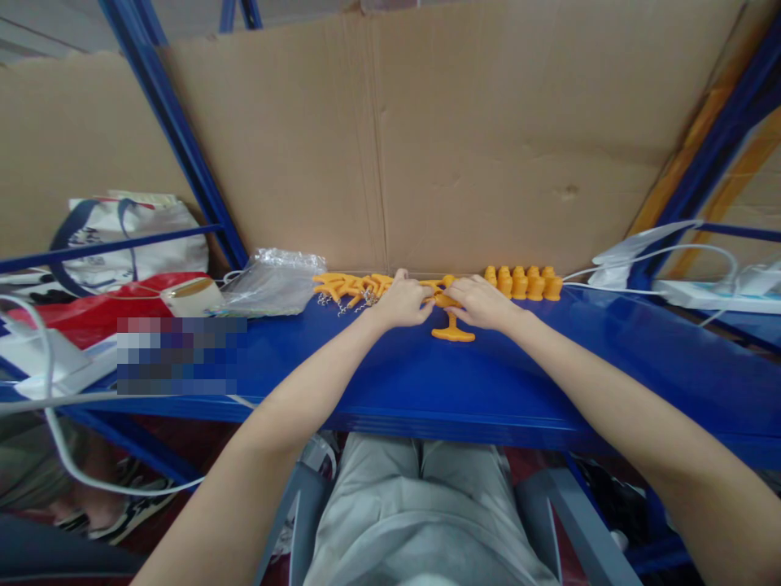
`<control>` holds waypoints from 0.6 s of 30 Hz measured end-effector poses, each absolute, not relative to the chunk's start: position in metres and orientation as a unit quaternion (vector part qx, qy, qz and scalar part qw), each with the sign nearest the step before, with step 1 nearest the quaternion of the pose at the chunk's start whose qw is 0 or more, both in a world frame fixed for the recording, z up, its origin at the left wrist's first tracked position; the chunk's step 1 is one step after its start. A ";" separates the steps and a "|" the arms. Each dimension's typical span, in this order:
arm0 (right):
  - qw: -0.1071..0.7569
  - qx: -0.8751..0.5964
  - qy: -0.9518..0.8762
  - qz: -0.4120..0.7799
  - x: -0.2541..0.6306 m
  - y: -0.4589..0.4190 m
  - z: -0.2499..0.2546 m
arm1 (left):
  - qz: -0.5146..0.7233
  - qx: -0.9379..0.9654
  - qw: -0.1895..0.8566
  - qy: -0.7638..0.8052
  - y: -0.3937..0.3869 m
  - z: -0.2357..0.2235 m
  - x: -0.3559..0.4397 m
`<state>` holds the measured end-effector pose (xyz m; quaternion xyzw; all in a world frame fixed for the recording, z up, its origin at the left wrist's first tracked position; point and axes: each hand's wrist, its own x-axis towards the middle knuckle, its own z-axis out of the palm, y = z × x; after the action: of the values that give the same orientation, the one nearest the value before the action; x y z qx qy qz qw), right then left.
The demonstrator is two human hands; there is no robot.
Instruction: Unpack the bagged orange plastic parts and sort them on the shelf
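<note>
My left hand (399,303) reaches to the back of the blue table, its fingers bent in and close to yellow plastic parts. What it holds, if anything, is hidden. Just to its right, my right hand (479,302) has its fingers closed over a yellow part in the middle. A T-shaped yellow corkscrew handle (452,333) shows below the fingertips, its crossbar towards me. Left of my hands lies a pile of yellow corkscrews (342,286) with metal spirals. Several upright yellow sleeves (518,285) stand in rows beyond my right hand.
Clear plastic bags (274,281) lie left of the pile. Farther left are a red bag (134,297), a white tote bag (140,236) and white cables. A cardboard sheet (476,138) closes off the back. At right lies a white power strip (726,295). Another person's legs show lower left.
</note>
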<state>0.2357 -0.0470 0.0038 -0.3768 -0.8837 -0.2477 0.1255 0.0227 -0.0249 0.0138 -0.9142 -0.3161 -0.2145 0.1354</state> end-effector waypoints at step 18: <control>0.165 -0.411 -0.862 -0.245 0.228 -0.050 0.004 | -0.247 -0.895 0.182 -0.324 -0.029 0.009 0.030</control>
<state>0.2276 -0.0505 0.0042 -0.4115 -0.8623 -0.2451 0.1647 0.0300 -0.0292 0.0085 -0.8950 -0.3237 -0.2473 0.1817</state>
